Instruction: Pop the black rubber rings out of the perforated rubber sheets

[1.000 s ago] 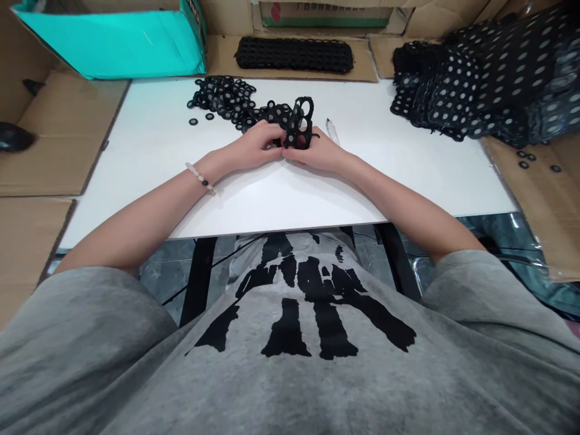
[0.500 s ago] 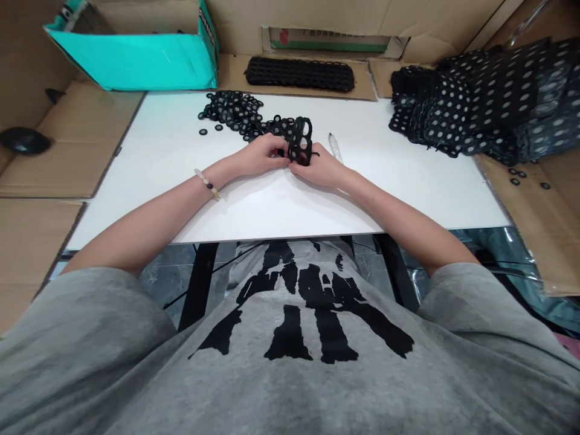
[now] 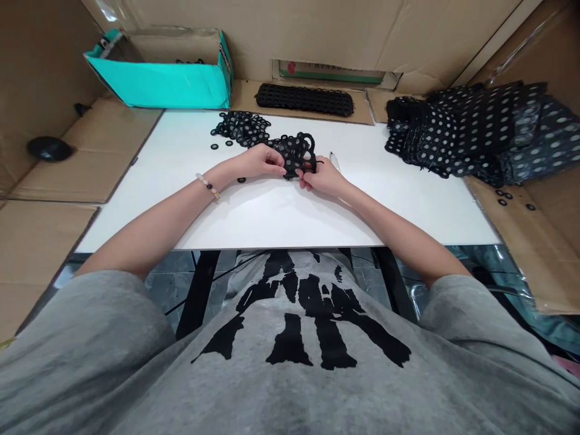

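Between my two hands is a black openwork mesh piece (image 3: pixel 295 156) with round holes, raised slightly at its right end into loops. My left hand (image 3: pixel 264 162) pinches its left lower edge with thumb and fingers. My right hand (image 3: pixel 322 175) grips its right lower edge, and a short black strand sticks out above those fingers. Behind my left hand a pile of small black rings (image 3: pixel 242 127) spreads over the white table (image 3: pixel 272 217). One loose ring (image 3: pixel 241 180) lies just below my left wrist. A clear pen-like tool (image 3: pixel 334 161) rests beyond my right hand.
At the back left stands a turquoise box (image 3: pixel 176 84). A finished-looking black mesh strip (image 3: pixel 304 99) lies on cardboard at the back. Stacked black dotted mesh sheets (image 3: pixel 471 130) fill the right side, near several loose rings (image 3: pixel 502 196). A black computer mouse (image 3: pixel 49 148) sits far left.
The mesh piece has turned from an upright loop to a flatter, wider spread between my hands. A loose ring now shows beneath my left wrist. The view has tilted slightly upward.
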Available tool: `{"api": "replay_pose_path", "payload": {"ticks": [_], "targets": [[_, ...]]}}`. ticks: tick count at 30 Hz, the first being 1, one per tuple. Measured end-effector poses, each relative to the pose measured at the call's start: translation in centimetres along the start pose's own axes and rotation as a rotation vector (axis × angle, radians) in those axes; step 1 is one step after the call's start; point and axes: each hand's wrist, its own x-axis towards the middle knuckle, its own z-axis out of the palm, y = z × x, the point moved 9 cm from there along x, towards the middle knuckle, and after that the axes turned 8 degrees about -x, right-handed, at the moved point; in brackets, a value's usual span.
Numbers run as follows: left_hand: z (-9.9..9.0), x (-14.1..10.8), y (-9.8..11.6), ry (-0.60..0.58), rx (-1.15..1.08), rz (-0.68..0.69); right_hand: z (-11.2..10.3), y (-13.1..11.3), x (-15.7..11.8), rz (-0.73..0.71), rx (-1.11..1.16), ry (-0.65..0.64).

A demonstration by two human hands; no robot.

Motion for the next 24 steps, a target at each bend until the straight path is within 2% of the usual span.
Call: {"api": "replay_pose_path", "payload": {"ticks": [5,9,16,19,24], "targets": [[0.7,-0.3,1.1,0.068,0.020,0.055,-0.1,-0.7,-1.2,0.006,0.010,0.097],[1.4,-0.5,2.0,0.075,0.028,0.103,0.1,-1.1,-1.7,0.033,0.044,0.150],[1.8,-0.6,2.4,0.121,-0.002,0.024,-0.1,-1.3,-1.5,0.135,0.135,0.143],[0.8,-0.6,1.9,0.177,-0.027,0.025,0.0,-1.0,-1.3,0.166,0.149,0.127],[-2.2,-0.7,1.0,0.378,-0.008,0.048,0.3,-0.2,-0.6,0.207,0.274,0.116]]}}
